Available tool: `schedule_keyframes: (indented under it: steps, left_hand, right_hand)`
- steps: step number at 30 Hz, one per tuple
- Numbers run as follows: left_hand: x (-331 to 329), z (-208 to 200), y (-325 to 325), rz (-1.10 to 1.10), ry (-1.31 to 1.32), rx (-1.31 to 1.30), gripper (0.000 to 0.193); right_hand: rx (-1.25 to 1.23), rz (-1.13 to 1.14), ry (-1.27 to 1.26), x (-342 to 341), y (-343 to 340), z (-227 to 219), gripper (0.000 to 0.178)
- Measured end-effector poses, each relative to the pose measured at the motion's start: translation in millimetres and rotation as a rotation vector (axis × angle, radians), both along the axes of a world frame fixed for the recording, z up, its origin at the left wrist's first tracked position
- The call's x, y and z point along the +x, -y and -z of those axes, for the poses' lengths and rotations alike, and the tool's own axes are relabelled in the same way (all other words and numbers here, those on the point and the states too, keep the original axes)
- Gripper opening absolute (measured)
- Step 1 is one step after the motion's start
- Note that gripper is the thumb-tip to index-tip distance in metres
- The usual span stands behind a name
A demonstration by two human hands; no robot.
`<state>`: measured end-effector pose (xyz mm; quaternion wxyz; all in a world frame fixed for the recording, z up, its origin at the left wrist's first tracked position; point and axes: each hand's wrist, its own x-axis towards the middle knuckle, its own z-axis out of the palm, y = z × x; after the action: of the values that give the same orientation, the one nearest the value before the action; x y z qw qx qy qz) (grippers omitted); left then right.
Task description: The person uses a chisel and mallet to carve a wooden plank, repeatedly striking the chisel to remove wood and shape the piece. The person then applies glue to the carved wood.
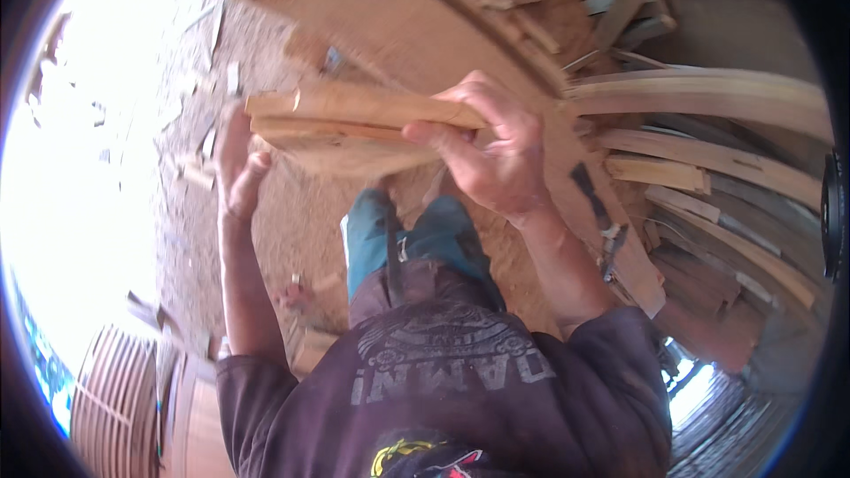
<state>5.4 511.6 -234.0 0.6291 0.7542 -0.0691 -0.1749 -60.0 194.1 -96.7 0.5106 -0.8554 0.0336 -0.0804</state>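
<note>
Two pale wooden boards (354, 106), one lying against the other, are held up in front of me above the dirt ground. A thin gap shows between their edges. My right hand (496, 146) grips their right end, with the thumb on the near side and the fingers over the top. At the opposite end, my left hand (241, 168) is closed around the boards' left edge, its thumb standing apart. The fingers of that hand are partly hidden behind the wood.
A long wooden bench top (345, 4) runs diagonally beyond the boards. A dark tool (589, 195), its kind unclear, lies on it at the right. Long timber pieces (699, 93) are stacked on the right. Scraps (233, 78) litter the ground, and slatted wood (111, 398) stands lower left.
</note>
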Motion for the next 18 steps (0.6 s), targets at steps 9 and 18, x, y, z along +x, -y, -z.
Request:
schedule_keyframes:
  steps: [9, 18]
  left_hand:
    - [24, -6, 187, 0.225, 0.304, 0.135, 0.058]
    - [85, -57, 285, 0.740, 0.382, 0.594, 0.068]
  right_hand:
    - [0.447, 0.652, 0.109, -73, 125, -45, 0.025]
    - [0.764, 0.757, -0.265, -162, 190, 72, 0.061]
